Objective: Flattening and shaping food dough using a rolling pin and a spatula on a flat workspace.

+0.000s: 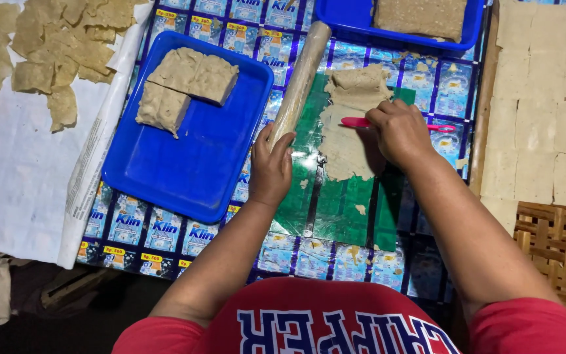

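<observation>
Under the right hand, a pink-handled tool is gripped flat against the dough sheet, steadying the cut. Left hand clasps the rolling pin end, parked aside. Blue tray with dough blocks sits left of it, within reach.

A mat of joined sachet wrappers covers the work surface: small rectangular packets in rows, blue and white with yellow tags, shiny. In its middle sits a patch of green wrappers. At the left, a white printed sack sheet lies flat, its edge folded.
</observation>
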